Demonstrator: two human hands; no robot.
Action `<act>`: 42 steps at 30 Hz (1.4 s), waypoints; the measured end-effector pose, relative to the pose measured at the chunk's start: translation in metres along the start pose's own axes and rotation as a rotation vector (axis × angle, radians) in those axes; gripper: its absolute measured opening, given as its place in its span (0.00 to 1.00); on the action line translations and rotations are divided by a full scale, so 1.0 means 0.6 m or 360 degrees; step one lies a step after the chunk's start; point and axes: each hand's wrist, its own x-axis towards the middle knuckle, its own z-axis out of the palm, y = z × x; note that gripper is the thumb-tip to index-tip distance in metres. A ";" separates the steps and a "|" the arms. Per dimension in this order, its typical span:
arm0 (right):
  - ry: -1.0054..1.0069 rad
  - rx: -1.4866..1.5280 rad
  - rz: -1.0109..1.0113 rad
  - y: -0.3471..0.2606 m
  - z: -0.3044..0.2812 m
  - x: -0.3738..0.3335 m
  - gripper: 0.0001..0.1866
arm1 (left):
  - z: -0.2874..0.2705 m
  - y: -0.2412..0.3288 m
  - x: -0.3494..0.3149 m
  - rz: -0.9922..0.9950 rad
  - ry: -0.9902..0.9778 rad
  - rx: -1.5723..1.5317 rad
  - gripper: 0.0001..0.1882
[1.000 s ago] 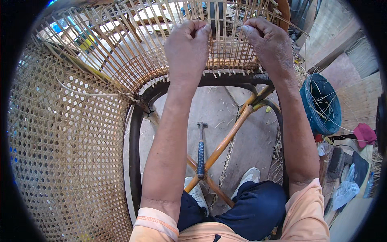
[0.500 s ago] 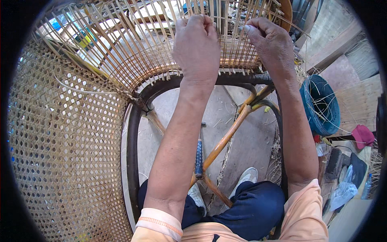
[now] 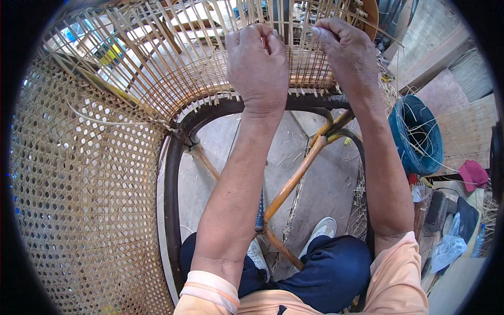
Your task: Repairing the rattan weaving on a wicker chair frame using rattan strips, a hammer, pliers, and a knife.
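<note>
A chair frame with a dark rim (image 3: 170, 199) surrounds my legs. From its far side rises a half-woven cane back (image 3: 191, 86), close-woven low down, with bare upright strips above. My left hand (image 3: 257, 65) is closed at the middle of these uprights, fingertips pinched on a cane strip and mostly hidden by the knuckles. To its right, my right hand (image 3: 349, 55) is also closed, thumb and forefinger pressed together near the back's right end. What it pinches is too thin to make out. A finished panel of open-hole cane weave (image 3: 89, 194) covers the left side.
Rattan poles (image 3: 296, 181) cross below the chair, with a blue-handled tool (image 3: 260, 214) partly behind my left forearm. On the right stand a blue bucket (image 3: 417, 139) with loose strands, a dark pink cloth item (image 3: 473, 176), a clear plastic bag (image 3: 448, 252) and a plastic bottle (image 3: 479, 241).
My right hand has shifted slightly left and up, closer to my left hand. The left hand has turned a little, and its forearm has moved right, covering more of the blue-handled tool.
</note>
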 end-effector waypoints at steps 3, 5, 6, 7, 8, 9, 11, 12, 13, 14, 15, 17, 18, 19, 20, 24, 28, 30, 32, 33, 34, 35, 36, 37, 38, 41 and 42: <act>0.0084 -0.0115 -0.0011 0.005 0.007 -0.001 0.11 | -0.002 -0.005 -0.001 0.0079 -0.0028 -0.0066 0.07; 0.0055 -0.0176 0.0053 -0.003 0.009 -0.004 0.11 | -0.013 -0.010 0.001 0.0202 0.0020 -0.0113 0.06; 0.0021 -0.0231 0.0114 -0.008 0.009 -0.005 0.11 | -0.015 -0.012 0.003 0.0203 0.0018 -0.0111 0.06; 0.0021 -0.0231 0.0114 -0.012 0.004 -0.005 0.11 | -0.016 -0.015 0.004 0.0245 -0.0003 -0.0007 0.05; -0.0061 -0.0138 0.0182 -0.015 -0.006 -0.002 0.11 | -0.019 -0.015 0.008 0.0289 -0.0019 0.0101 0.04; -0.0145 -0.0046 0.0250 -0.015 -0.014 0.000 0.11 | -0.018 -0.011 0.008 0.0231 -0.0062 0.0074 0.05; -0.0195 -0.0013 0.0217 -0.007 -0.024 -0.002 0.11 | -0.017 -0.006 0.011 0.0203 -0.0034 0.0128 0.06; -0.0245 0.0017 0.0191 -0.004 -0.026 -0.003 0.11 | -0.017 -0.007 0.013 0.0176 -0.0013 0.0178 0.08; -0.0247 0.0023 0.0189 -0.002 -0.023 -0.003 0.11 | -0.018 -0.012 0.018 0.0175 -0.0010 0.0185 0.08; -0.0224 0.0046 0.0176 0.004 -0.022 -0.003 0.11 | -0.015 -0.015 0.022 0.0054 -0.0082 0.0049 0.08; -0.0200 0.0070 0.0164 0.007 -0.021 -0.004 0.11 | -0.015 -0.018 0.025 -0.0065 -0.0153 -0.0087 0.09; -0.0148 0.0060 0.0134 0.007 -0.018 -0.006 0.10 | -0.020 -0.022 0.027 -0.0105 -0.0200 -0.0190 0.09; -0.0093 0.0054 0.0106 0.006 -0.015 -0.007 0.10 | -0.022 -0.022 0.028 -0.0142 -0.0247 -0.0288 0.09; -0.0092 0.0057 0.0106 0.004 -0.012 -0.007 0.10 | -0.021 -0.021 0.028 -0.0140 -0.0247 -0.0286 0.09; -0.0042 0.0065 0.0082 0.002 -0.007 -0.005 0.09 | -0.019 -0.020 0.028 -0.0127 -0.0211 -0.0256 0.09; 0.0157 -0.0086 -0.0031 0.001 0.014 -0.001 0.07 | -0.014 -0.021 0.023 -0.0079 -0.0127 -0.0234 0.09; 0.0018 0.0060 0.0103 -0.011 0.003 -0.002 0.07 | -0.015 -0.021 0.025 0.0001 -0.0091 -0.0188 0.09; 0.0082 -0.0046 0.0001 -0.011 0.005 -0.003 0.06 | -0.019 -0.010 0.019 -0.0208 -0.0256 -0.0193 0.08; 0.0130 -0.0078 0.0064 -0.018 0.016 -0.002 0.06 | -0.027 -0.012 0.020 -0.0099 -0.0279 -0.0135 0.08; 0.0171 -0.0159 0.0104 -0.021 0.021 -0.002 0.06 | -0.032 -0.016 0.021 0.0144 -0.0205 -0.0036 0.08; 0.0213 -0.0241 0.0144 -0.023 0.023 -0.002 0.06 | -0.034 -0.018 0.022 0.0385 -0.0128 0.0062 0.08; 0.0148 -0.0217 0.0229 -0.028 0.023 -0.001 0.06 | -0.039 -0.016 0.026 0.0440 -0.0069 0.0027 0.10; 0.0160 -0.0214 0.0230 -0.030 0.023 -0.001 0.06 | -0.045 -0.015 0.030 0.0453 -0.0066 0.0025 0.10; 0.0155 -0.0229 0.0257 -0.031 0.024 -0.002 0.07 | -0.050 -0.015 0.034 0.0481 -0.0137 0.0162 0.10; 0.0151 -0.0244 0.0281 -0.033 0.025 -0.003 0.07 | -0.053 -0.013 0.039 0.0508 -0.0203 0.0299 0.11; 0.0193 -0.0217 0.0241 -0.036 0.023 -0.011 0.07 | -0.047 -0.023 0.039 0.0615 -0.0151 0.0341 0.11; 0.0202 -0.0220 0.0233 -0.034 0.024 -0.013 0.07 | -0.047 -0.022 0.040 0.0640 -0.0145 0.0321 0.11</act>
